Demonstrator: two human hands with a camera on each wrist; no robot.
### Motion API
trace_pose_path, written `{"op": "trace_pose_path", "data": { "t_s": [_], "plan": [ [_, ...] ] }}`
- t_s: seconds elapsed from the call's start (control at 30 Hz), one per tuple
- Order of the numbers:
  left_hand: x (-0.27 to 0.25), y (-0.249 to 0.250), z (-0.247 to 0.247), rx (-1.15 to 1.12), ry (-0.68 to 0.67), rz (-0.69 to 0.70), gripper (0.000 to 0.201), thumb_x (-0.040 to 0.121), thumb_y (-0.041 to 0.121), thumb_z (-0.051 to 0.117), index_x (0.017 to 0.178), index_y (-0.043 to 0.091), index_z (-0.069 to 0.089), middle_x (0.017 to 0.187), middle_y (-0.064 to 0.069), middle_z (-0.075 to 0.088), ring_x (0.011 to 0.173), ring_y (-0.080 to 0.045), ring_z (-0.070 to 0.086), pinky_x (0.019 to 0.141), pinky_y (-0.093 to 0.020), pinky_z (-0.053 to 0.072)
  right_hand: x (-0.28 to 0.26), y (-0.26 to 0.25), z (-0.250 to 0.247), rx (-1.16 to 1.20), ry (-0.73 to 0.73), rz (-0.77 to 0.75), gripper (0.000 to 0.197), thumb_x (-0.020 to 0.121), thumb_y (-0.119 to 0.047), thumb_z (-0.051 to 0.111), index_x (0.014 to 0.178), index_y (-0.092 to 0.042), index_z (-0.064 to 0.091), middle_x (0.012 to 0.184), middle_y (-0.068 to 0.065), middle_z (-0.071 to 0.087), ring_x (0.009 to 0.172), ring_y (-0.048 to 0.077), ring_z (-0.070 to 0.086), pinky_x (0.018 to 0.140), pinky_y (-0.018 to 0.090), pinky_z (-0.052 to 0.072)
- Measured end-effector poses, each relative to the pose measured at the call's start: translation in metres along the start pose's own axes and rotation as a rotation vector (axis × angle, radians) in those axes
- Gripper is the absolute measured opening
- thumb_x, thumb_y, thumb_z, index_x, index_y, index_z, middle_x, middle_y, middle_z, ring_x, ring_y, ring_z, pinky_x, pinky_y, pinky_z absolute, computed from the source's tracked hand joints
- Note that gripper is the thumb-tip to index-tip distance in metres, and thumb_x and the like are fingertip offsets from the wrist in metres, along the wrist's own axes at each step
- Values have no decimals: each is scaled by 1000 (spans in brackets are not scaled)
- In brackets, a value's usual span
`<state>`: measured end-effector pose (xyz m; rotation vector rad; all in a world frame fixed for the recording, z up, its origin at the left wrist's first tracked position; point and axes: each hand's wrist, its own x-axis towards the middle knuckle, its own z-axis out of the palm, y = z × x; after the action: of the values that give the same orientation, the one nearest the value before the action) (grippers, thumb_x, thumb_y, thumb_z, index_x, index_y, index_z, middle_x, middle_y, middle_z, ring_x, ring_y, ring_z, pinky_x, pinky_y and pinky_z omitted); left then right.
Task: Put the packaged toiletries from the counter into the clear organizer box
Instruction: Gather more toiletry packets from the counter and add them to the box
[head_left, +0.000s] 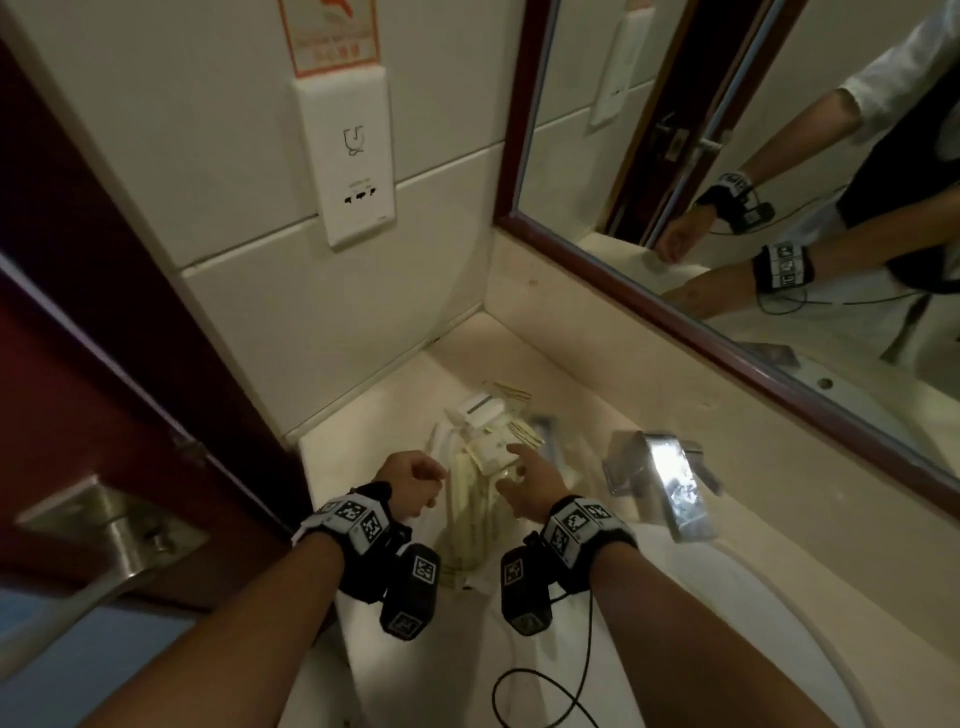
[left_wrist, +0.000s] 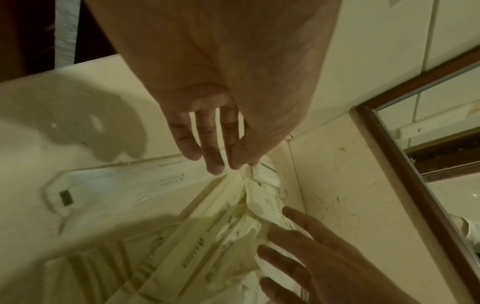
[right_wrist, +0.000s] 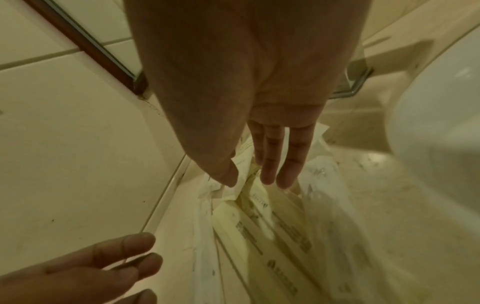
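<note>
Cream and white packaged toiletries (head_left: 485, 441) stand packed together in the clear organizer box (head_left: 445, 540) on the counter, near the wall corner. My left hand (head_left: 415, 480) hovers at the box's left side and holds nothing; in the left wrist view its fingers (left_wrist: 207, 144) hang fairly straight above the packets (left_wrist: 221, 236). My right hand (head_left: 527, 475) reaches over the packets from the right. In the right wrist view its fingers (right_wrist: 272, 154) are straight, with the tips at the packet tops (right_wrist: 259, 216). Whether they touch is unclear.
A chrome faucet (head_left: 670, 478) stands just right of the box, with the white sink basin (head_left: 753, 639) below it. A framed mirror (head_left: 779, 156) runs along the back. A wall socket (head_left: 358, 171) and a dark red door (head_left: 78, 338) with a metal handle (head_left: 104, 525) are on the left.
</note>
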<state>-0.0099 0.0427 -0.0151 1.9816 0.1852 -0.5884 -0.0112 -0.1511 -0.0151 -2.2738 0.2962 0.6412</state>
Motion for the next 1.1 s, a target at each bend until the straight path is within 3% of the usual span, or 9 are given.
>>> {"op": "trace_pose_path", "data": {
  "t_s": [0.17,0.33,0.47,0.53,0.6,0.77,0.9,1.0,1.1],
  "plan": [
    [8,-2,5,7,-3,-13,25,87,2,55,70,21,57,69,-7,59,58,-21,55,43,-20,42,22,-1,9,164,-25,44,57,92,-21,57,145,-17,36,131,17,55,105,35,64,86,49,57],
    [13,-4,5,13,-5,-43,25,87,3,55,70,21,56,67,-6,58,58,-20,54,43,-19,42,29,4,13,378,43,122,50,92,-16,56,140,-11,44,122,14,58,91,25,64,60,30,56],
    [20,-1,4,26,-1,-61,24,87,4,55,71,22,56,66,-3,58,57,-17,56,49,-22,44,23,8,-3,273,263,-2,31,91,-21,60,118,-7,65,115,12,67,94,25,66,81,38,56],
    [26,3,5,40,-7,-71,20,87,5,56,73,20,58,65,-3,59,58,-18,57,51,-23,45,16,10,-17,186,348,-36,27,90,-30,62,109,-12,70,103,5,70,88,19,66,82,31,53],
    [32,9,10,50,-12,-76,12,87,4,54,84,13,62,67,-6,60,60,-21,56,53,-23,46,11,15,-28,202,372,-28,23,86,-35,65,102,-19,69,97,1,69,86,17,66,84,36,55],
    [55,28,35,118,-24,-17,25,87,3,53,109,3,65,118,-20,62,109,-35,59,92,-35,49,3,31,-51,240,405,-16,23,83,-29,71,100,-16,66,94,2,65,85,19,66,79,37,57],
    [70,42,56,216,-60,-28,33,88,11,55,121,11,57,127,-12,55,116,-31,55,98,-35,47,-4,41,-72,170,452,-38,15,85,-24,69,98,-18,66,83,-4,63,75,10,62,60,18,44],
    [82,55,68,365,-75,-7,44,89,17,54,132,16,48,138,-13,46,121,-31,52,102,-35,44,-3,48,-80,214,496,-70,12,83,-20,70,94,-15,67,82,-3,63,67,6,58,59,18,42],
    [90,63,77,578,-122,-15,54,88,28,53,140,21,39,147,-12,30,134,-33,33,111,-43,33,1,52,-85,244,513,-79,10,82,-17,71,91,-16,66,83,-2,62,66,5,56,65,22,43]
  ]
}}
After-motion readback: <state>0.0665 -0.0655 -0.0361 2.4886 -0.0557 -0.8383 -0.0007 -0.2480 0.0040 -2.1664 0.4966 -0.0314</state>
